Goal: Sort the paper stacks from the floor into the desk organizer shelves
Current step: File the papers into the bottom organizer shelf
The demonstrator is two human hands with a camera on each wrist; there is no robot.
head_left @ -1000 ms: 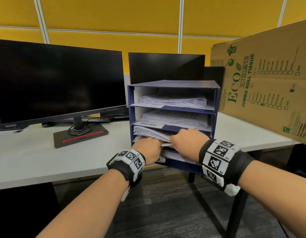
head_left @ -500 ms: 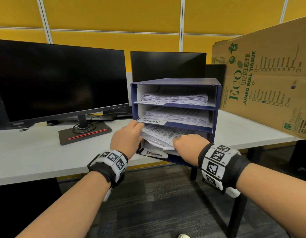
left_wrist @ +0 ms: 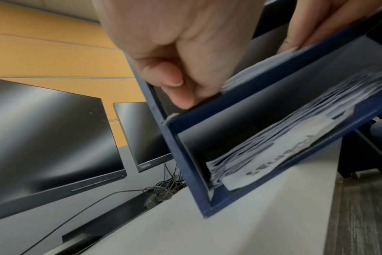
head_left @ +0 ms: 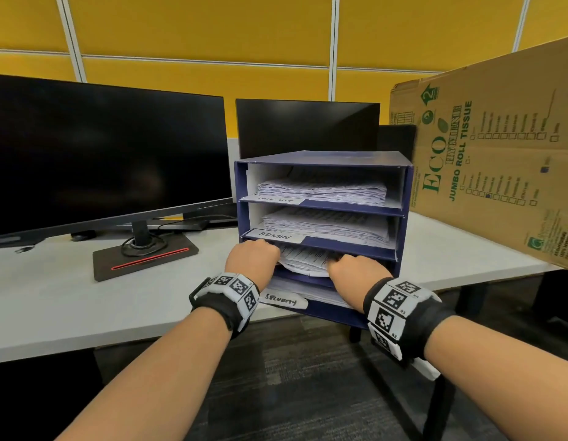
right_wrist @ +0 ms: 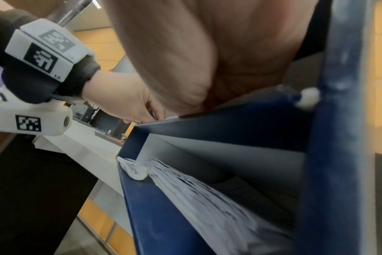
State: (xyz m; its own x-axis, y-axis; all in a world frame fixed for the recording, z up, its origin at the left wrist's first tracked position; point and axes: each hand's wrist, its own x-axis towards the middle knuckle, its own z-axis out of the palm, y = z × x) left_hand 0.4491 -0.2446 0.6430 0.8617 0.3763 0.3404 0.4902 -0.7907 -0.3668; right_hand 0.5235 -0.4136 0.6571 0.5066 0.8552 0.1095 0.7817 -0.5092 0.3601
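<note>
Yellow-walled desk (head_left: pixel 69 313): both hands' (head_left: pixel 251 261) (head_left: pixel 356 271) grip clenched on crumpled printed paper stack (head_left: pixel 305 261) in blue organizer's (head_left: pixel 321 160) shelf 3.

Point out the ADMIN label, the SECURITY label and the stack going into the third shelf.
ADMIN label (head_left: pixel 274 235), head view, middle of the strip.
SECURITY label (head_left: pixel 281 300), head view, on the writing.
paper stack (head_left: pixel 303 261), head view, top sheet between the hands.

Yellow panelled wall (head_left: pixel 193 30) behind a white desk (head_left: pixel 53 300) with two dark monitors (head_left: pixel 98 154), grey carpet (head_left: pixel 308 393) below
</note>
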